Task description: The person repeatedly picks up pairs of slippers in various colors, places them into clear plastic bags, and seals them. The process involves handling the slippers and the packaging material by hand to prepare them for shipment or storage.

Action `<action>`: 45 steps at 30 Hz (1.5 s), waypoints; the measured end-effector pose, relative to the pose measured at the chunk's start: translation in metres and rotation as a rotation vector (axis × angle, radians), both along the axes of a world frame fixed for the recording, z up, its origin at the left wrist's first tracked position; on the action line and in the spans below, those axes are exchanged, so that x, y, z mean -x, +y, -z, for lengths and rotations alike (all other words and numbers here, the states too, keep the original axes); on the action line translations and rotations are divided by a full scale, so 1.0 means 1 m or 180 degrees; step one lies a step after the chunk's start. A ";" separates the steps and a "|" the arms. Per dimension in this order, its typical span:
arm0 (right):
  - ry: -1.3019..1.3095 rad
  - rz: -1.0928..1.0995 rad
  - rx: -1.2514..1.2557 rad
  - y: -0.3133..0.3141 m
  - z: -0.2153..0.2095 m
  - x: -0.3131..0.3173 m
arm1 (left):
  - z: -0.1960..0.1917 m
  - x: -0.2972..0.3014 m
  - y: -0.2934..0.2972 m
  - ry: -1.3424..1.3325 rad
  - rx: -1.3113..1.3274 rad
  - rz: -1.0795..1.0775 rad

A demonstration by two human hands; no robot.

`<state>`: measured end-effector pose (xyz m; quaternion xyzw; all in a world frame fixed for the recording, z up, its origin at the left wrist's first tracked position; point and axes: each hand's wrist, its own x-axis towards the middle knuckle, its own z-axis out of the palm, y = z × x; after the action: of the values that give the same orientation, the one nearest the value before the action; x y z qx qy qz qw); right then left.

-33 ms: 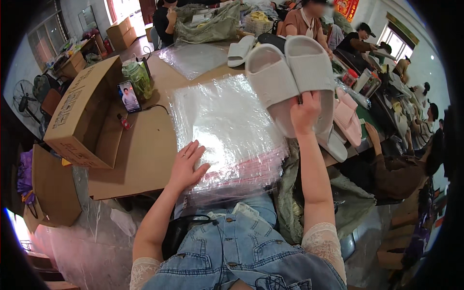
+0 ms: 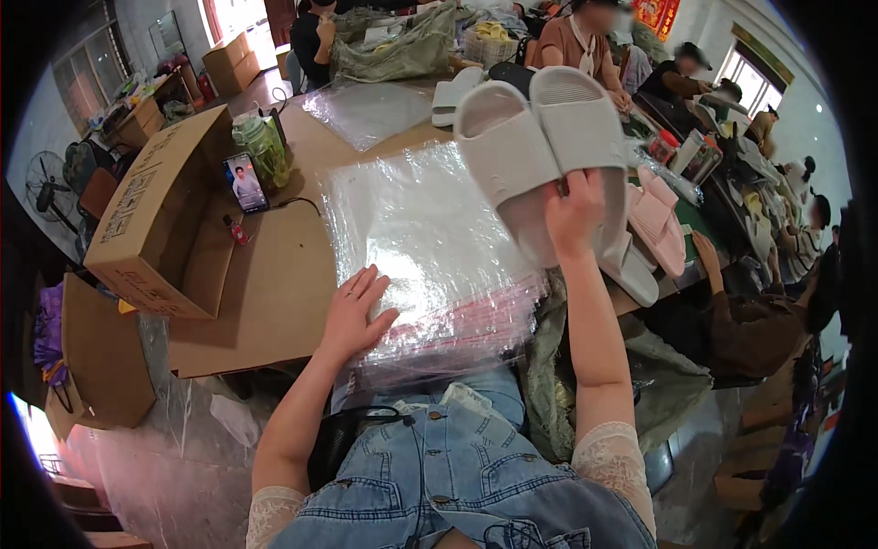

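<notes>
A pair of light grey slippers (image 2: 512, 146) hangs over the right end of the table, side by side with toes away from me. My right hand (image 2: 576, 212) is closed on both of them, gripping their inner edges near the straps. A stack of clear plastic bags (image 2: 430, 220) with pinkish near edges lies on the table in front of me. On the stack's near left corner rests my left hand (image 2: 358, 311), fingers spread and flat, holding nothing. Beyond my right hand lie pink slippers (image 2: 657, 220) and another grey slipper (image 2: 631, 274), partly hidden.
An open cardboard box (image 2: 165, 215) stands at the left, beside a phone (image 2: 245, 183) and a green bottle (image 2: 263, 151). Another clear plastic sheet (image 2: 370, 110) lies farther back. A green sack (image 2: 631, 375) hangs at the near right. Several people work at tables beyond and to the right.
My right hand has shifted slightly left with the grey slippers, which tilt a little differently. My left hand stays on the bags.
</notes>
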<state>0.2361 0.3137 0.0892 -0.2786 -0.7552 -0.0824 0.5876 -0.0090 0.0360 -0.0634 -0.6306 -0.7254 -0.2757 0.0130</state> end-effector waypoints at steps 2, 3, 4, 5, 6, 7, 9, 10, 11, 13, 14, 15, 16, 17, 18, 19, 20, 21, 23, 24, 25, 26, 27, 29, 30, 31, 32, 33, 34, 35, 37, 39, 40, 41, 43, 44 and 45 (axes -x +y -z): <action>-0.0203 -0.0304 0.0783 -0.030 -0.006 0.012 | 0.000 0.000 -0.001 0.0000 -0.0034 0.0007; -0.0250 -0.0460 0.1052 -0.041 -0.003 0.018 | 0.001 0.000 0.000 0.0007 -0.0086 0.0036; -0.0297 -0.0635 0.1325 -0.049 0.003 0.026 | 0.002 0.001 0.000 0.0018 -0.0133 0.0047; -0.0348 -0.0821 0.1597 -0.055 0.011 0.033 | 0.001 0.001 -0.001 0.0016 -0.0127 0.0030; -0.0457 -0.0871 0.1666 -0.057 0.024 0.039 | 0.000 0.000 0.000 0.0007 -0.0127 0.0030; -0.0564 -0.0925 0.1731 -0.055 0.045 0.046 | -0.001 -0.001 0.001 0.0003 -0.0128 0.0026; -0.0790 -0.0874 0.1877 -0.048 0.085 0.058 | -0.001 0.000 0.005 0.0047 -0.0143 0.0079; -0.0908 -0.0791 0.1960 -0.045 0.106 0.065 | -0.001 0.000 0.006 0.0069 -0.0138 0.0096; -0.1034 -0.0710 0.2045 -0.044 0.118 0.069 | 0.000 -0.001 0.006 0.0080 -0.0142 0.0081; -0.1674 -0.0447 0.2096 -0.049 0.122 0.072 | -0.001 -0.001 0.002 0.0043 -0.0169 0.0090; -0.1990 -0.0305 0.2115 -0.051 0.124 0.074 | -0.002 -0.001 0.002 0.0025 -0.0181 0.0103; -0.2166 -0.0212 0.2100 -0.052 0.122 0.075 | -0.002 -0.001 0.002 0.0042 -0.0187 0.0105; -0.2155 -0.0244 0.2048 -0.050 0.124 0.076 | -0.002 0.000 0.002 0.0059 -0.0192 0.0112; -0.2140 -0.0272 0.1999 -0.047 0.126 0.076 | -0.002 -0.001 0.002 0.0077 -0.0196 0.0123; -0.2113 -0.0302 0.1949 -0.045 0.127 0.076 | -0.003 -0.001 0.002 0.0075 -0.0192 0.0109; -0.1766 -0.0383 0.2030 -0.045 0.129 0.075 | -0.003 -0.001 0.002 0.0074 -0.0187 0.0099; -0.1541 -0.0447 0.2130 -0.046 0.130 0.071 | -0.004 -0.002 0.002 0.0075 -0.0182 0.0093; -0.1328 -0.0507 0.2208 -0.045 0.130 0.066 | -0.004 -0.001 0.003 0.0029 -0.0138 0.0088; -0.0817 -0.0524 0.2170 -0.043 0.129 0.054 | -0.004 -0.001 0.005 -0.0060 -0.0048 0.0091; -0.0595 -0.0477 0.2162 -0.048 0.124 0.044 | -0.005 -0.002 0.005 -0.0144 0.0014 0.0052; -0.0385 -0.0433 0.2155 -0.055 0.117 0.032 | -0.009 -0.003 0.004 -0.0240 0.0077 0.0006; -0.0174 -0.0387 0.2147 -0.060 0.117 0.020 | -0.014 -0.005 0.004 -0.0334 0.0142 -0.0037; -0.0063 -0.0343 0.2190 -0.059 0.124 0.004 | -0.019 -0.007 0.005 -0.0304 0.0215 -0.0071; 0.0152 -0.0277 0.2276 -0.057 0.146 -0.029 | -0.034 -0.012 0.009 -0.0293 0.0618 -0.0170; 0.0275 -0.0432 0.2108 -0.067 0.143 -0.042 | -0.039 -0.015 0.009 -0.0290 0.0814 -0.0238; 0.0535 -0.0529 0.2253 -0.075 0.141 -0.053 | -0.042 -0.018 0.011 -0.0089 0.0776 -0.0229; 0.0794 -0.0631 0.2396 -0.082 0.142 -0.064 | -0.043 -0.022 0.012 0.0111 0.0736 -0.0225; 0.0722 -0.0637 0.2264 -0.085 0.148 -0.079 | -0.044 -0.024 0.013 0.0312 0.0692 -0.0218; 0.0657 -0.0645 0.2146 -0.089 0.152 -0.089 | -0.044 -0.023 0.015 0.0390 0.0620 -0.0075; 0.0833 -0.0597 0.2368 -0.091 0.154 -0.095 | -0.041 -0.022 0.018 0.0466 0.0546 0.0063; 0.0743 -0.0545 0.2333 -0.093 0.157 -0.107 | -0.037 -0.021 0.021 0.0283 0.0458 0.0297; 0.0511 -0.0421 0.2587 -0.096 0.150 -0.116 | -0.033 -0.019 0.023 0.0205 0.0519 0.0346; 0.0533 -0.0414 0.2754 -0.098 0.145 -0.119 | -0.031 -0.019 0.025 0.0167 0.0551 0.0369; 0.0554 -0.0407 0.2921 -0.099 0.142 -0.120 | -0.029 -0.020 0.026 0.0184 0.0486 0.0342; 0.0638 -0.0549 0.2783 -0.100 0.139 -0.119 | -0.025 -0.020 0.029 0.0228 0.0351 0.0293; 0.0694 -0.0697 0.2479 -0.100 0.138 -0.116 | -0.023 -0.019 0.030 0.0241 0.0270 0.0257; 0.0744 -0.0839 0.2176 -0.101 0.136 -0.114 | -0.021 -0.018 0.032 0.0250 0.0191 0.0222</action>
<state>0.3497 0.2130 -0.0469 -0.3665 -0.6963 0.2827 0.5486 0.0090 0.0684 -0.0422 -0.6660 -0.7098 -0.2291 0.0130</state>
